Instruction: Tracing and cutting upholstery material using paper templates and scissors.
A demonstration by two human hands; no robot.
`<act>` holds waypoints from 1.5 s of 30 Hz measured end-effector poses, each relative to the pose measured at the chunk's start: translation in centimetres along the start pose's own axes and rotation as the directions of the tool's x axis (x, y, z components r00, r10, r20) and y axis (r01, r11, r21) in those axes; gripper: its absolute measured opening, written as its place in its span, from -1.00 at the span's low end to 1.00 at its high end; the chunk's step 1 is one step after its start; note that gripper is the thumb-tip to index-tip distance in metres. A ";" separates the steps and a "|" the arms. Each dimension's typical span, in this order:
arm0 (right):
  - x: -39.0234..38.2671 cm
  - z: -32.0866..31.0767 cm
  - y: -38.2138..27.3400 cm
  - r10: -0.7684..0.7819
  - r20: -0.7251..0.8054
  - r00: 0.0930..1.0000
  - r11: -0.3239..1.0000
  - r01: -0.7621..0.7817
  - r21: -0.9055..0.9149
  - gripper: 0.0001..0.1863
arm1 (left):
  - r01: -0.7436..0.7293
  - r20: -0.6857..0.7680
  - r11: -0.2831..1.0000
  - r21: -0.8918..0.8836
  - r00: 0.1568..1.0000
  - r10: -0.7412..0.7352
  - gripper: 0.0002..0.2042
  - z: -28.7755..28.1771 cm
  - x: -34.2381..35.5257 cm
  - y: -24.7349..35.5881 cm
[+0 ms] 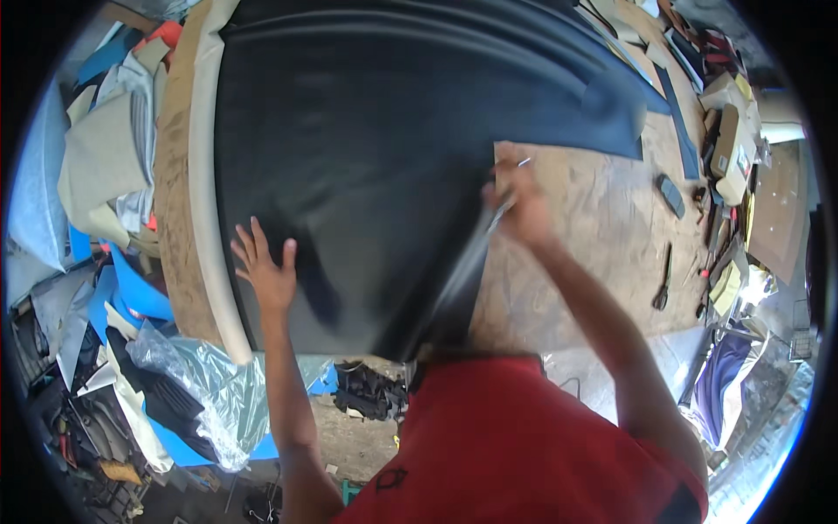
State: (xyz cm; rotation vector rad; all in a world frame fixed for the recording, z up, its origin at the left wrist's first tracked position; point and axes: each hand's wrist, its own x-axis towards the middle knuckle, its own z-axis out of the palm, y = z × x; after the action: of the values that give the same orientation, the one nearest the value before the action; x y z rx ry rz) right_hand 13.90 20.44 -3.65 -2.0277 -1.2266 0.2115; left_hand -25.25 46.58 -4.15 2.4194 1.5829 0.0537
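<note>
A large sheet of smooth black material (349, 175), like leather or vinyl, lies spread over the wooden table. My left hand (269, 269) rests on its left part, fingers spread and holding nothing. At the sheet's right edge, by the inner corner of a cut-out, my right hand (521, 205) is closed round a slim silvery tool (499, 215). Metal shows at both ends of that grip, but motion blur hides the tool's exact kind. Below my right hand the sheet's edge is lifted and folded into a shiny ridge toward my body.
Bare wooden tabletop (585, 262) shows to the right. On it lie a dark scissor-like tool (664, 278) and a grey-blue oblong block (671, 196). Fabric scraps (109, 157) are heaped left, beyond a pale rolled edge (208, 201). Clear plastic wrap (231, 397) lies at lower left.
</note>
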 end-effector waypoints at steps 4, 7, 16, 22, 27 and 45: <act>-7.9 2.2 -3.5 -0.077 0.319 0.944 0.979 0.133 -0.157 -0.26 | 0.076 0.184 0.996 0.043 0.980 -0.083 0.01 -2.1 -3.3 -4.6; -9.8 1.0 -2.5 0.012 0.427 0.904 0.967 0.099 -0.236 -0.15 | 0.103 0.256 0.993 0.058 0.960 -0.115 0.08 -2.6 -4.5 -6.7; -20.1 -0.4 -3.2 -0.045 0.369 0.928 0.918 0.184 -0.350 -0.06 | -0.042 0.250 0.999 -0.016 0.967 0.045 0.22 1.2 -10.7 0.5; -24.6 -0.2 -5.0 -0.032 0.287 0.957 0.933 0.132 -0.334 -0.13 | -0.091 0.318 0.992 0.085 0.946 0.060 0.30 -0.4 -14.6 1.9; -25.3 0.8 -6.1 -0.046 0.245 0.968 0.906 0.144 -0.398 -0.17 | -0.094 0.369 0.991 0.095 0.928 0.053 0.30 -1.3 -13.8 1.1; -17.5 -4.3 4.0 0.159 -0.032 0.987 0.883 -0.157 -0.442 -0.40 | -0.072 0.485 0.991 0.109 0.874 0.010 0.25 -3.8 -15.4 4.2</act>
State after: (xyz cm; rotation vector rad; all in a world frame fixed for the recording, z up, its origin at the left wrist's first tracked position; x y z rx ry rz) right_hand 9.58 2.87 -7.23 -2.5272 -1.1903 0.0103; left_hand -28.39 31.69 2.12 2.3032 1.3307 -0.6154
